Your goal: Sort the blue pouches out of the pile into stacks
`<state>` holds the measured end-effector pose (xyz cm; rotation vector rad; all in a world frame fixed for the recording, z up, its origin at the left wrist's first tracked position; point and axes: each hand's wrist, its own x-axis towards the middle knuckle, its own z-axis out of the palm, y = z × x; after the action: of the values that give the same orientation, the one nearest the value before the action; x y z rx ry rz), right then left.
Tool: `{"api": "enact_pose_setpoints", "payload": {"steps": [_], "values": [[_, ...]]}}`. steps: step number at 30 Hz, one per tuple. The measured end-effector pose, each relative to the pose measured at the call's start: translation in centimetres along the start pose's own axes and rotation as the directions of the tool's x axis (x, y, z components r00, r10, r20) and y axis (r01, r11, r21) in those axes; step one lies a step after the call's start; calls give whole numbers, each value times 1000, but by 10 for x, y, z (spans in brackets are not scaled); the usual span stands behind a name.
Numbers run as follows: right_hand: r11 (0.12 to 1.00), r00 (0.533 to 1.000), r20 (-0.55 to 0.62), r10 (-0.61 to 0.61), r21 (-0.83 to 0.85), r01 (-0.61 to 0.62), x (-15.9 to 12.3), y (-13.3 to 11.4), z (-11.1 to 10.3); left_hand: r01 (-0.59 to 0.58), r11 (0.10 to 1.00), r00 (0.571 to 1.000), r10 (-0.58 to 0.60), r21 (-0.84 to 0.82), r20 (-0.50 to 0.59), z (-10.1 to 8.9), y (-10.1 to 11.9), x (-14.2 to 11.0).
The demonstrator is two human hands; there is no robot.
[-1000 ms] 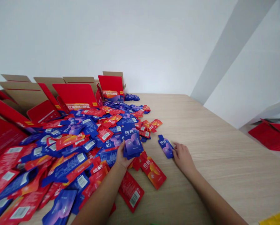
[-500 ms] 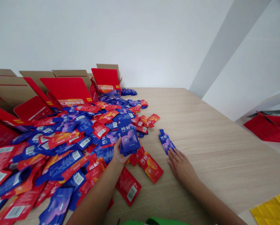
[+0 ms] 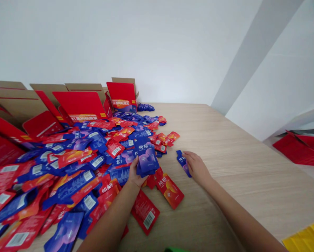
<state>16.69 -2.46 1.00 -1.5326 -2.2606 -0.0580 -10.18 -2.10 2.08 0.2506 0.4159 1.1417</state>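
Note:
My left hand (image 3: pixel 136 174) is closed on a small stack of blue pouches (image 3: pixel 147 159), printed with purple berries and white characters, held above the edge of a large pile. To its right, one more blue pouch (image 3: pixel 182 161) lies at a slant on the table, its narrow neck pointing away from me. Over its right side is my right hand (image 3: pixel 198 168), fingers bent and closed at the upper edge; the thumb is hidden. Between my hands lies a red pouch (image 3: pixel 170 188) with orange fruit on it. Another red pouch (image 3: pixel 145 211), barcode up, is by my left forearm.
A heap of red and blue pouches (image 3: pixel 75 157) spreads over the left of the wooden table (image 3: pixel 238 168). Open red cartons (image 3: pixel 78 103) stand behind it, with another red carton (image 3: pixel 121 96) farther back. A yellow item (image 3: pixel 308 238) shows at lower right, a red bag-like thing (image 3: pixel 299 148) beyond the table.
My right hand has gone from the lower end of the single blue pouch to its upper right edge, fingers flat half a second ago and bent now. The left hand keeps its stack.

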Motion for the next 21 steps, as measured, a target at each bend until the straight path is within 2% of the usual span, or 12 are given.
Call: {"api": "enact_pose_setpoints", "payload": {"steps": [3, 5, 8, 13, 17, 21], "values": [[996, 984, 176, -18, -80, 32, 19, 0, 10, 0, 1000, 1000, 0, -7, 14, -1, 0, 0], [988, 971, 240, -14, -145, 50, 22, -2, 17, 9, 1000, 1000, -8, -8, 22, -1, -1, 0], [973, 965, 261, 1, -224, 60, 18, -5, 24, 9, 1000, 1000, -9, -6, 19, -1, -1, 1], [968, 965, 260, 43, -249, 24, 13, -8, 28, 14, 1000, 999, -14, 2, 37, 0, -1, 1], [950, 965, 177, 196, -277, -142, 13, -12, 21, 22, 1000, 999, -22, -2, 38, -5, -1, 2], [899, 917, 97, 387, -260, -352, 7, -15, 7, 37, 999, 999, -37, -8, 19, -13, -3, 5]]}}
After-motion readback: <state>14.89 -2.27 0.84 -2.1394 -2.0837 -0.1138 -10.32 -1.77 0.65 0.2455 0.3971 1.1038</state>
